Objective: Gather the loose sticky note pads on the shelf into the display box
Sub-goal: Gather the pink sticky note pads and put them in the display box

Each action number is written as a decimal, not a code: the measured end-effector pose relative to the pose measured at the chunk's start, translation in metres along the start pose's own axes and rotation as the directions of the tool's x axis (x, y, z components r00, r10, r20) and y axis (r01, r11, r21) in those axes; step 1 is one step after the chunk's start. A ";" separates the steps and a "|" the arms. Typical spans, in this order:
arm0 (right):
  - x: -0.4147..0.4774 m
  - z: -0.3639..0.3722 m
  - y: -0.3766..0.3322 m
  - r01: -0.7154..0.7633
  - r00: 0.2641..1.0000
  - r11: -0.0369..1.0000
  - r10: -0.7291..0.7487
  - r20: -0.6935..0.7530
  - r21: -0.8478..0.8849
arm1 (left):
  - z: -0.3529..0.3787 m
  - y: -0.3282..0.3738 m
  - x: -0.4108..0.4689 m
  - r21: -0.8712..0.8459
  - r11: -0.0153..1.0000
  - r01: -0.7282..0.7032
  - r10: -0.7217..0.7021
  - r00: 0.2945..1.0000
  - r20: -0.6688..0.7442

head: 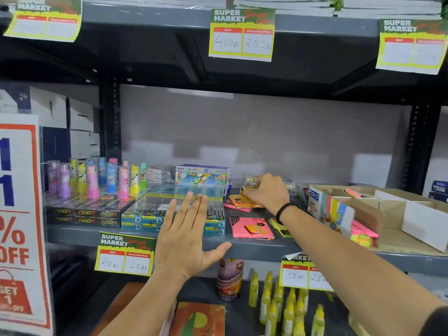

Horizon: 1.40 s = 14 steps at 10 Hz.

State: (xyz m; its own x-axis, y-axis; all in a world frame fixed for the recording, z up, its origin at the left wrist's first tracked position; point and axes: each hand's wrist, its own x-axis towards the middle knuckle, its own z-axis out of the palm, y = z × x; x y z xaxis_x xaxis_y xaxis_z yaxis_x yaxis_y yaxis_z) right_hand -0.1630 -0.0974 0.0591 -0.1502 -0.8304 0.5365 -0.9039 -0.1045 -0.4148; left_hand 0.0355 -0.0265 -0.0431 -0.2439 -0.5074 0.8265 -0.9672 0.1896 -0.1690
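Observation:
Loose sticky note pads lie on the grey shelf (254, 249): a pink pad (251, 230) near the front edge, a yellow pad (282, 229) partly under my right forearm, and an orange pad (242, 202) on another pink one further back. My right hand (266, 191) reaches to the back of the shelf and is shut on a small yellow-orange pad (246, 189). My left hand (186, 235) hovers open, fingers spread, at the shelf's front edge. The cardboard display box (392, 215) stands at the right, with pink and neon pads (362, 235) in its front compartment.
Blue pen packs (145, 218), neon boxes (82, 215) and several coloured tubes (97, 180) fill the shelf's left. An oil pastel box (202, 177) stands behind. Price tags (124, 254) hang from the edge. Yellow glue bottles (278, 304) sit on the shelf below.

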 end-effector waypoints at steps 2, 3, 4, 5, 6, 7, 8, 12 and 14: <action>-0.041 -0.043 0.021 0.021 0.993 0.996 -0.011 -0.116 0.082 | -0.004 0.002 0.001 0.003 1.000 0.008 -0.008 1.000 0.022; -0.061 -0.055 0.028 0.021 0.985 0.997 -0.009 -0.171 0.072 | -0.005 0.003 0.001 0.006 1.000 0.017 -0.017 0.999 0.039; -0.080 -0.063 0.039 0.021 0.987 1.000 -0.018 -0.160 0.018 | -0.005 0.004 0.000 0.003 1.000 0.019 -0.020 0.998 0.052; -0.096 -0.064 0.049 0.036 0.987 0.999 -0.041 -0.154 -0.030 | -0.006 0.004 -0.001 0.011 1.000 0.024 -0.025 0.998 0.055; -0.107 -0.065 0.056 0.024 0.991 0.997 -0.033 -0.128 -0.073 | -0.006 0.004 -0.001 0.008 1.000 0.023 -0.023 0.998 0.057; -0.113 -0.065 0.062 0.027 0.993 0.991 -0.042 -0.111 -0.134 | -0.005 0.005 -0.001 0.006 1.000 0.027 -0.027 0.998 0.059; -0.114 -0.063 0.064 0.025 0.995 0.989 -0.039 -0.092 -0.148 | -0.005 0.004 -0.002 0.003 1.000 0.027 -0.027 0.999 0.047; -0.092 -0.060 0.049 0.061 0.994 0.975 -0.078 -0.072 -0.214 | -0.004 0.005 -0.001 0.007 0.999 0.033 -0.034 0.999 0.035; -0.046 -0.041 0.006 0.084 0.996 0.974 -0.075 0.050 -0.211 | -0.005 0.006 -0.001 0.012 0.999 0.042 -0.042 0.998 0.056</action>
State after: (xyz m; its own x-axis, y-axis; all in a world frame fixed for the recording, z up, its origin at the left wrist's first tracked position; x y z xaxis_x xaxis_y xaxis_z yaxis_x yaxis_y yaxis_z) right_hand -0.1778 -0.0374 0.0623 -0.0615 -0.8466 0.5286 -0.9773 -0.0565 -0.2041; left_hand 0.0306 -0.0212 -0.0419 -0.2062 -0.5614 0.8014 -0.9773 0.1585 -0.1405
